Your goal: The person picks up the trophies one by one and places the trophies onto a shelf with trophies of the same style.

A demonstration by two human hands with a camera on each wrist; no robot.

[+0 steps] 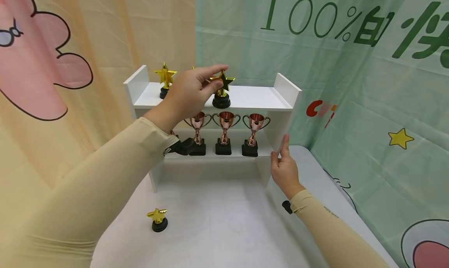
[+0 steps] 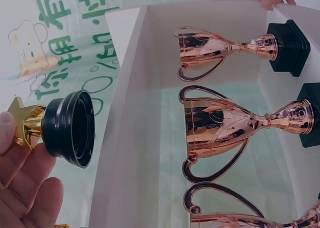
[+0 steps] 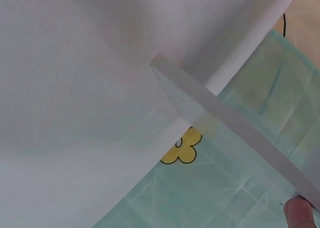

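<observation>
My left hand (image 1: 191,89) pinches a gold star trophy (image 1: 222,82) between thumb and fingers, over the front of the white shelf's top board (image 1: 259,97). In the left wrist view the underside of its round black base (image 2: 70,129) shows, apart from the board. My right hand (image 1: 285,172) rests against the right side panel of the shelf, index finger straight along it and thumb at its front edge. The right wrist view shows a fingertip (image 3: 299,212) touching the panel edge (image 3: 240,130). Another gold star trophy (image 1: 165,80) stands at the top left; one more is mostly hidden behind my left hand.
Rose-gold cups on black bases, among them one at the right (image 1: 256,124), line the middle board; my left arm hides part of the row. A gold star trophy (image 1: 158,220) stands on the white tabletop (image 1: 217,225), front left. Printed curtains (image 1: 350,85) hang behind.
</observation>
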